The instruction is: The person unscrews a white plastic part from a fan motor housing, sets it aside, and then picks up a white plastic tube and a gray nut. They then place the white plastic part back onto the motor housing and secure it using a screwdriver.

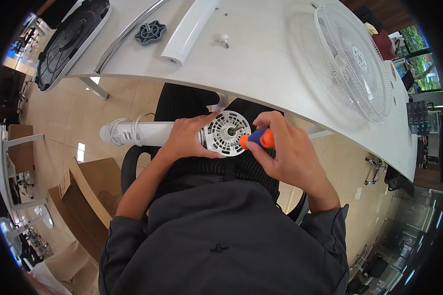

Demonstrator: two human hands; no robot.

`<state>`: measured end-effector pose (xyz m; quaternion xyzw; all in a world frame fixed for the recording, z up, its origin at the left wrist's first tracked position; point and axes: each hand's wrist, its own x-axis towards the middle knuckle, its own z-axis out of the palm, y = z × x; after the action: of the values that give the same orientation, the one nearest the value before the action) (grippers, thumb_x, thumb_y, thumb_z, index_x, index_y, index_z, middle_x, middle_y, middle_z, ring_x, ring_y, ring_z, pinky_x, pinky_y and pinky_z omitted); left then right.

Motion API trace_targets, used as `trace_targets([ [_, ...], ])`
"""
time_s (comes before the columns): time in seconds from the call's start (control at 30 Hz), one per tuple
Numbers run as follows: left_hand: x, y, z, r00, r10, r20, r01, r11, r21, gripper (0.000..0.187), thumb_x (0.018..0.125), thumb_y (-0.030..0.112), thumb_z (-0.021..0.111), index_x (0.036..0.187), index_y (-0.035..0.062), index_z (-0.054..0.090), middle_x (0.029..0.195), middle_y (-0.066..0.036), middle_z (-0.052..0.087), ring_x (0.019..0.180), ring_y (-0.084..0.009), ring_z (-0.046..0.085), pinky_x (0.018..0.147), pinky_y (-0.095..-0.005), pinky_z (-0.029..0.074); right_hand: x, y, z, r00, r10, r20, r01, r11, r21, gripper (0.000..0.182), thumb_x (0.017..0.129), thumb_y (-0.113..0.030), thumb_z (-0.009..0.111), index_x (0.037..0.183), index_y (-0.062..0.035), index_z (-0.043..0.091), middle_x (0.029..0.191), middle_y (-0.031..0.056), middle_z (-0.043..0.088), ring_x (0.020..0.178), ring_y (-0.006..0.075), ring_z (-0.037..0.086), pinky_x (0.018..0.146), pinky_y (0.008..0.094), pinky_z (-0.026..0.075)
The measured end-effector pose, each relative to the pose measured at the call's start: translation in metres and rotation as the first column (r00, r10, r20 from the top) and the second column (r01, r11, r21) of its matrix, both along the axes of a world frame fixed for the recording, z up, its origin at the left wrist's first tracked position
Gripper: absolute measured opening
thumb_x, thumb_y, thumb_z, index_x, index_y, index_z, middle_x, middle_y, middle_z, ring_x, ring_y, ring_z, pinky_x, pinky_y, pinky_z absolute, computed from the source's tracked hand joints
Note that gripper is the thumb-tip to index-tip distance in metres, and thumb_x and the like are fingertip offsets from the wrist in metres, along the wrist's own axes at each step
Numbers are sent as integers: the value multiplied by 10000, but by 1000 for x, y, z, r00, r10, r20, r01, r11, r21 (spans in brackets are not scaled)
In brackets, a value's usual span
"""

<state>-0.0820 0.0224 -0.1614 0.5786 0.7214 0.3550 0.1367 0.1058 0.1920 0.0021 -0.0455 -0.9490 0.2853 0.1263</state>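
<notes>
Dark shirt (221, 221) fills six o'clock, nearest the camera. At centre, the left hand (188, 135) curls its fingers round the nine o'clock rim of a white fan motor (221, 141). The right hand's (291, 152) fingers grip an orange-and-blue screwdriver (256, 138) at the motor's three o'clock edge. White table (275, 44) spans twelve o'clock; fan guard (354, 64) at two.

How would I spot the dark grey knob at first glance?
Start at the white table across the top of the view. On its left part, find a shiny metal pole and a thick white tube. The dark grey knob lies between them; its lobed, star-like shape sets it apart from the long, smooth pieces on both sides.
</notes>
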Motion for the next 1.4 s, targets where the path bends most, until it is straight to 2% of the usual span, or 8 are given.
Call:
trace_targets([
  [0.33,-1,0,-1,1000,-3,3,3,999,33,1161,518,619,917,1484,75,570,1167,-152,754,955,-307,757,850,-395,589,-4,6,3,998,62,32,-63,997,33,379,919,-177,751,1214,-52,549,1006,131,641,772,338,693,655,443,547],
  [0.4,0,-1,-1,1000,-3,10,3,1000,18,1159,519,618,916,1482,74,571,1169,-153,754,954,-307,757,851,-395,589,-3,0,8,910,-219,352,142,962,232,398,913,-187,758,1219,-47,548,991,141,650,793,347,697,657,446,541],
  [0.6,-1,-1,1,1000,-1,0,1,1000,-5,1156,519,606,917,1484,73,568,1169,-157,753,952,-310,756,855,-399,589,1,6,6,999,41,36,-43,998,50,432,897,-224,780,1208,-35,549,902,129,673,749,343,697,614,427,528],
  [0.73,0,-1,1,1000,-4,14,4,1000,-6,1159,515,598,917,1487,74,565,1160,-156,754,953,-312,755,852,-399,588,1,0,7,945,-166,283,96,964,247,447,885,-226,789,1205,-29,548,944,129,676,751,347,698,619,432,532],
  [0.83,1,-1,3,1000,0,3,0,1000,-7,1158,515,596,916,1487,74,564,1143,-152,757,947,-310,755,848,-399,588,-1,2,9,997,-76,12,73,983,166,470,871,-243,804,1203,-31,548,968,129,682,736,347,695,610,429,529],
  [1.03,0,-1,0,1000,3,3,-3,1000,2,1155,515,591,915,1484,68,567,1123,-150,761,931,-305,758,833,-396,591,-3,0,13,892,-214,397,125,963,239,497,850,-248,829,1206,-44,548,976,122,679,737,330,695,609,421,527],
  [1.1,0,-2,3,1000,3,-5,-3,1000,-5,1162,512,599,917,1482,63,567,1126,-151,761,939,-303,759,840,-394,592,-3,6,7,999,-18,-32,22,993,118,488,843,-271,847,1187,-76,561,862,103,688,691,315,694,587,417,517],
  [1.4,-3,-4,0,999,-2,46,-1,998,63,1103,507,597,953,1406,45,628,1134,-186,758,969,-334,757,862,-397,592,8,19,27,959,-265,-97,275,956,107,259,854,-222,840,936,-42,672,622,76,620,544,262,626,555,351,504],
])
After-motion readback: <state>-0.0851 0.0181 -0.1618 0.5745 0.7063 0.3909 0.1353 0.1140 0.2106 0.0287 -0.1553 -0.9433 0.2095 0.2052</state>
